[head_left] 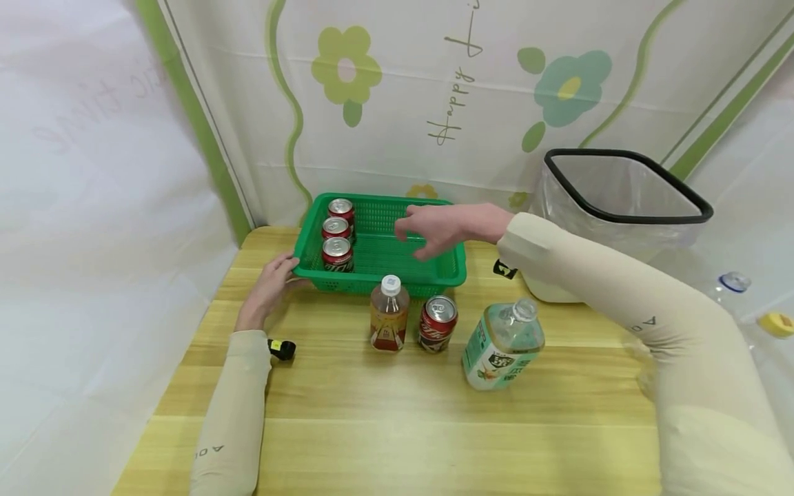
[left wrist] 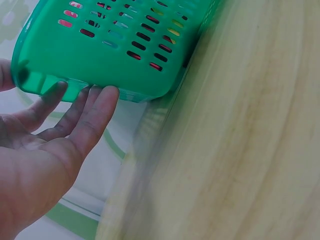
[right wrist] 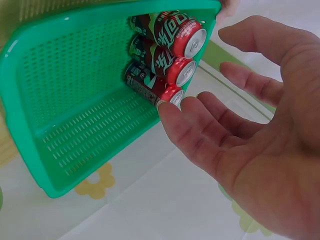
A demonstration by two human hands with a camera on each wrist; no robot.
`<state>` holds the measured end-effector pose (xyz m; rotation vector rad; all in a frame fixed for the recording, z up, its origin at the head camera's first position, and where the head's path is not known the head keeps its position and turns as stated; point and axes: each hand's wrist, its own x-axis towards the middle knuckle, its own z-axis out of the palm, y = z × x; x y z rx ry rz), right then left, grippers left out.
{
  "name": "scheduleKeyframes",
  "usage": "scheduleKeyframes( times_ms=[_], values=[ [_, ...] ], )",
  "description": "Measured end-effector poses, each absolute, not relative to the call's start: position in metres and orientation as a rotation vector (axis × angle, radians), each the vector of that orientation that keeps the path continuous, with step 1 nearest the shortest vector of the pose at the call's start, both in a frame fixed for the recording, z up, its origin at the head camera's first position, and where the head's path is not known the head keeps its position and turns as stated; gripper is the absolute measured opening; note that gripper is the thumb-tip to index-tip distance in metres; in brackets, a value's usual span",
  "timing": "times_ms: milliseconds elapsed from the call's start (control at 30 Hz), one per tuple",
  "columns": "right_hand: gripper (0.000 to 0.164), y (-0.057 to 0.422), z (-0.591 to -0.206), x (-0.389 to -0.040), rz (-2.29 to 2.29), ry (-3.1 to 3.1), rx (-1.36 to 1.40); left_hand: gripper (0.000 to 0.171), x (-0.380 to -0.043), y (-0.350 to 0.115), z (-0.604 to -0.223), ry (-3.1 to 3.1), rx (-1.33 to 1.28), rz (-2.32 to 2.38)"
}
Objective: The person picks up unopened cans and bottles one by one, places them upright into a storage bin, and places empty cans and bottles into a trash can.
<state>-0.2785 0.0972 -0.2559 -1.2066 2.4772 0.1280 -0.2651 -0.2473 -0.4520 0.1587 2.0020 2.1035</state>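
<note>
My left hand (head_left: 271,286) is at the near left corner of a green plastic basket (left wrist: 95,55), fingers lightly bent and fingertips touching its outer wall and rim. Over the right part of the basket hangs my right hand (head_left: 437,229), empty, fingers spread and loosely curved. Three red cola cans stand in a row along the basket's left side: a near can (head_left: 338,255), a middle can (head_left: 336,229) and a far can (head_left: 342,209). In the right wrist view the cans (right wrist: 170,37) appear beyond my fingertips.
In front of the basket stand a small white-capped tea bottle (head_left: 389,317), another cola can (head_left: 437,324) and a larger green-labelled bottle (head_left: 502,344). A black-rimmed bin (head_left: 626,217) with a clear liner is at the back right, behind my right sleeve. More bottles (head_left: 775,325) show at the right edge.
</note>
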Motion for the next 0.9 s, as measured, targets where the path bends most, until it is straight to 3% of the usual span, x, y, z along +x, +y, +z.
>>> scheduleKeyframes(
  times_ms=[567,900],
  values=[
    [0.027,0.138,-0.277,-0.266,0.006,2.381,-1.384,0.055,-0.272,-0.252,-0.464,2.021,0.159,2.111],
    [0.031,0.148,-0.297,-0.260,-0.006,2.324,-1.377,0.054,-0.275,-0.251,-0.466,2.017,0.138,2.110]
  ],
)
